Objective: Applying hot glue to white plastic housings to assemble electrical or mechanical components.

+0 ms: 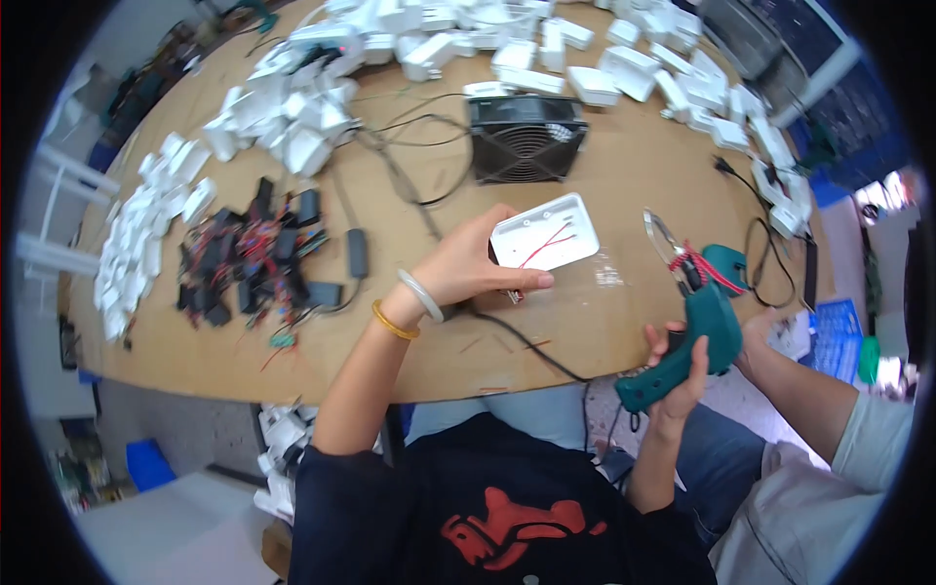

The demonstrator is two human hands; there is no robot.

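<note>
My left hand grips a shallow white plastic casing by its left side, thumb along the near edge. The open inside of the casing faces up, and thin red wires lie in it. To the right, my right hand is closed round the handle of a green pistol-shaped tool. Red cord is wound near its front, and its narrow metal tip points away over the table. A gap separates the tip from the casing.
A black fan stands beyond the casing. White casings are heaped along the far side. Dark components with coloured wires lie at left. A black cable crosses the near edge. Another person's arm is close at right.
</note>
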